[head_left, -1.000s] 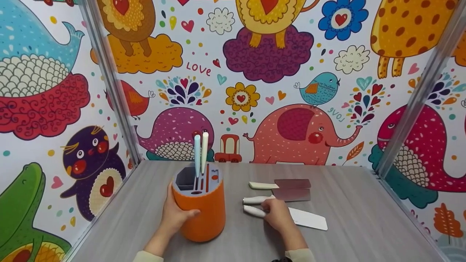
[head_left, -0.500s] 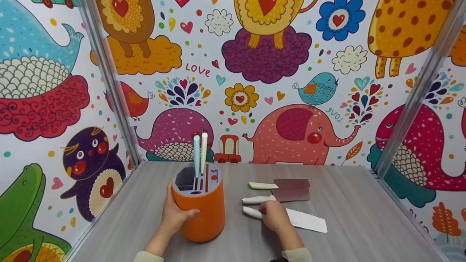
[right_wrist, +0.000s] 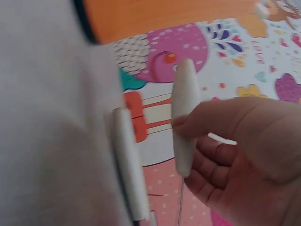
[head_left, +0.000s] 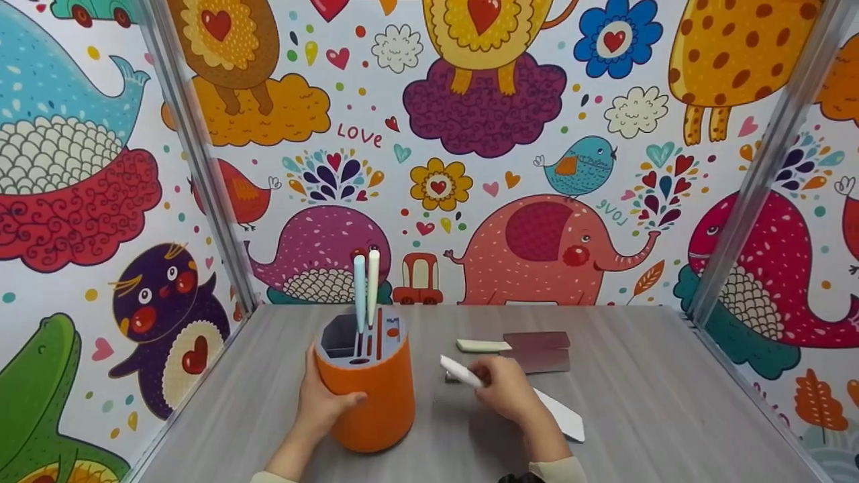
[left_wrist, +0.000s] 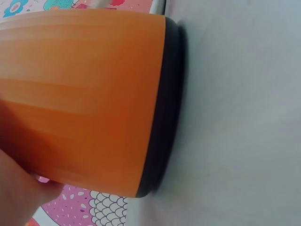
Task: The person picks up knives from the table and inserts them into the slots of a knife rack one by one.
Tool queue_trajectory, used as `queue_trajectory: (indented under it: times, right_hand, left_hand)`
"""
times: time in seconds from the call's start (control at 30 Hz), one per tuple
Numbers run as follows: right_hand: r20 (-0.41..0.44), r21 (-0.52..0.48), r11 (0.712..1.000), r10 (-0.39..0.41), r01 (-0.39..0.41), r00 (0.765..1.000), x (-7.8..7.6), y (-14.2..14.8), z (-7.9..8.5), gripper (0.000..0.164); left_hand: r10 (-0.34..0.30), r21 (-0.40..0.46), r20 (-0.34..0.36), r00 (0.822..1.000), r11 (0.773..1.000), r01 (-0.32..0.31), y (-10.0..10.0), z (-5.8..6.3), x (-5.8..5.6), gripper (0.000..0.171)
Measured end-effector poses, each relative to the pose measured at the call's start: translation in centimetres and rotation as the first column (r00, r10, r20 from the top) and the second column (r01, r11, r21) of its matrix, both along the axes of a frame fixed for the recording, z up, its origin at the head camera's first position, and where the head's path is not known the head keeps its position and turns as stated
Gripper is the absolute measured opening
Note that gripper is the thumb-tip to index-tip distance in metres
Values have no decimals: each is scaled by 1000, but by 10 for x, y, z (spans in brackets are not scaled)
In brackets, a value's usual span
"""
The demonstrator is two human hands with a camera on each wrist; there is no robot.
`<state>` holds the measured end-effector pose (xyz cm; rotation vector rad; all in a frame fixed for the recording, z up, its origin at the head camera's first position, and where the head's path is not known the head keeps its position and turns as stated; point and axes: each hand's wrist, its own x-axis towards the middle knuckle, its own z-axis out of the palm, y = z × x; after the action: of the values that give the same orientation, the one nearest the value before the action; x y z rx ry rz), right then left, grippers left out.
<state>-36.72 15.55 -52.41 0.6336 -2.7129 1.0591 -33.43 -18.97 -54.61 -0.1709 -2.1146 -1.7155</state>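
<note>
My left hand [head_left: 322,402] grips the side of an orange knife block [head_left: 376,409], thumb across its front. Upright in the block's slots stand a light-blue handle [head_left: 360,295] and a cream handle [head_left: 373,288]. To the block's right, my right hand [head_left: 507,389] pinches a kitchen knife [head_left: 460,370] by its white handle. Its broad pale blade [head_left: 564,417] slants toward the front right, and the handle is lifted off the table. In the right wrist view, another white knife handle [right_wrist: 128,165] lies on the table beside it; the head view mostly hides that handle.
Behind the right hand lies a knife with a pale green handle [head_left: 483,346] and a dark reddish blade [head_left: 535,341]; a second dark blade lies alongside. The grey table [head_left: 637,376] ends at patterned walls with metal corner posts [head_left: 745,174].
My right hand has taken the nearest knife by its handle and raised it; the handle end tilts up over the neighbouring knife. My left hand stays on the knife block.
</note>
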Motion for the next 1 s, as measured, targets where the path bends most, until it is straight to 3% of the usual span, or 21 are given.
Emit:
queue_trajectory:
  times: [0.17,0.3,0.5,0.63,0.73,1.0]
  right_hand:
    - [12,-166,986,-23,25,1000,8,7,22,31]
    - [-13,-321,944,-88,79,996,15,11,35,31]
    - [-105,-563,822,-168,80,980,20,12,43,31]
    - [-80,-686,725,-158,60,984,20,12,44,32]
    - [-54,-737,674,-137,53,989,20,10,45,33]
    - [-40,-766,642,-91,27,995,22,6,48,34]
  left_hand:
    - [12,-7,-6,1000,1000,-12,-1,-2,0,123]
    - [6,-3,-8,1000,1000,-6,-1,-2,0,122]
    - [-5,5,-14,1000,1000,5,-1,-1,0,119]
    - [-7,10,-5,1000,1000,7,-1,-1,0,119]
    - [-7,21,2,1000,1000,7,0,-1,0,120]
    - [0,25,33,999,1000,-1,1,3,1,116]
